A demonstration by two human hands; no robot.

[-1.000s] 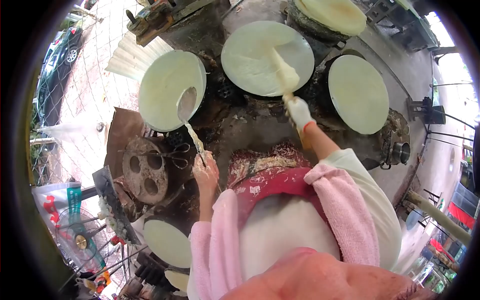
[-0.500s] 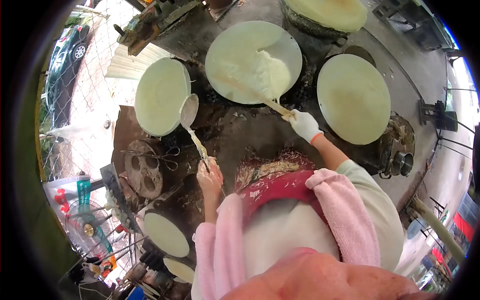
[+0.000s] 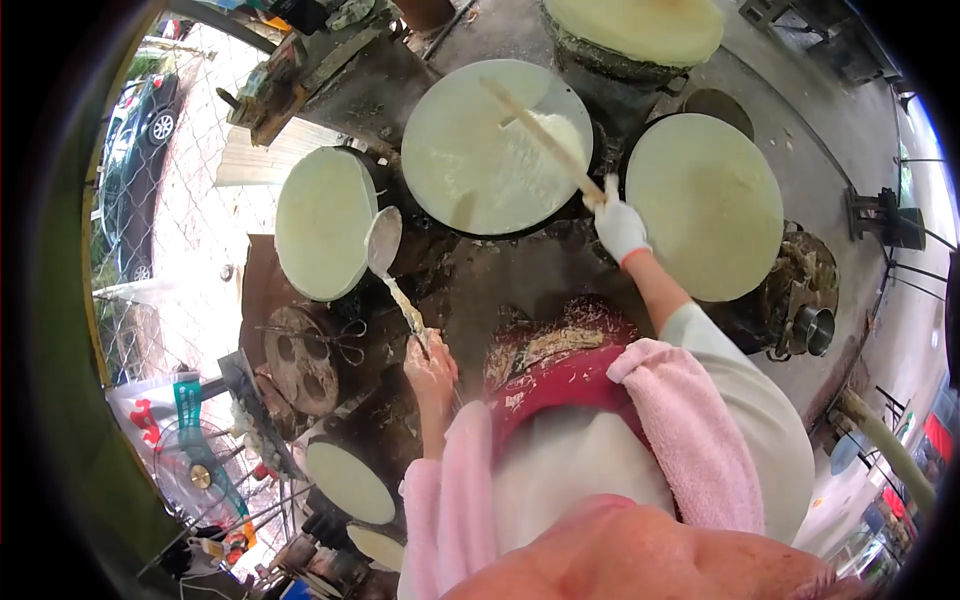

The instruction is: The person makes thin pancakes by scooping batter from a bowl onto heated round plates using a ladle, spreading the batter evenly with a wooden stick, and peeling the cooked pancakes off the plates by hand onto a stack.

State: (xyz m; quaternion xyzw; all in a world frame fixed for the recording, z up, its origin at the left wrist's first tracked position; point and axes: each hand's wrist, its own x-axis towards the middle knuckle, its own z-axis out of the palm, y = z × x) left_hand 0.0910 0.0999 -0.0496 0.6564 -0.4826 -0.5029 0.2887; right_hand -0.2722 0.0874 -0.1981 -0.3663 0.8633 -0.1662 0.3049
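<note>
My left hand (image 3: 432, 368) is closed round the batter-caked handle of a ladle (image 3: 384, 240), its bowl held beside the left griddle's rim. In a white glove, my right hand (image 3: 621, 226) grips a wooden batter spreader (image 3: 560, 150) that reaches over the middle griddle (image 3: 450, 110). Pale batter (image 3: 562, 135) covers that griddle, thicker and wet on the right side. Pale sheets cover the left griddle (image 3: 325, 220) and the right griddle (image 3: 703, 210).
Another covered griddle (image 3: 640, 30) stands at the back. Perforated round briquettes (image 3: 302, 360) and tongs (image 3: 340, 340) lie at the left. A metal pot (image 3: 812, 328) is at the right. Lower left are a fan (image 3: 200, 475) and another pale round (image 3: 350, 482).
The spreader has swung over the middle griddle, its far end now toward the back. The wet batter there is spread thinner. My left hand keeps the ladle nearly in place.
</note>
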